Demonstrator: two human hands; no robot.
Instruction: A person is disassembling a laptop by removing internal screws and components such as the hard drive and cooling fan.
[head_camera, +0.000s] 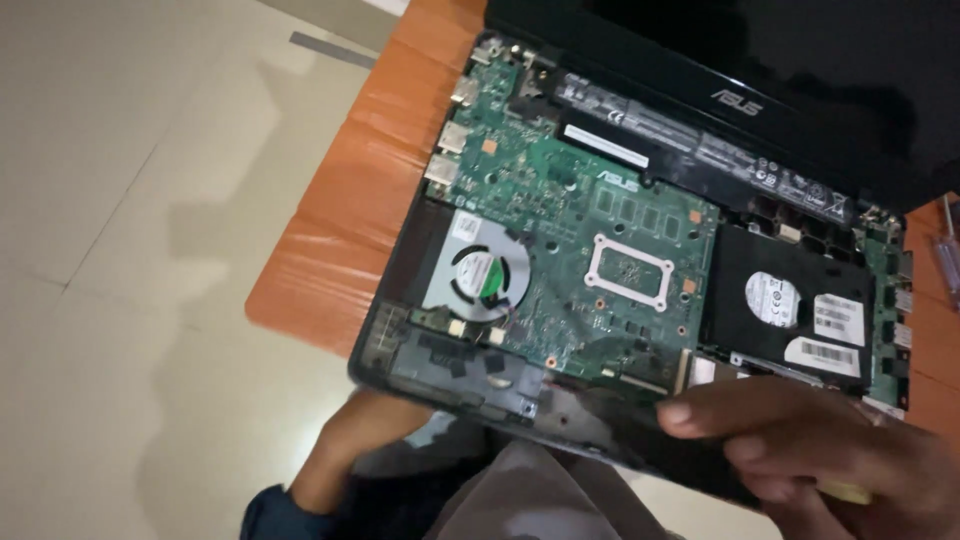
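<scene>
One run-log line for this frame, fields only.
scene: opened laptop on orange table | right hand: grips laptop's near edge | left hand: under near-left corner | visible: green motherboard, fan, hard drive

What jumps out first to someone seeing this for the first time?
An opened laptop lies on an orange table, its green circuit board bare, with a round fan at left and a black drive at right. The right hand grips its near edge; the left hand supports it below.
</scene>
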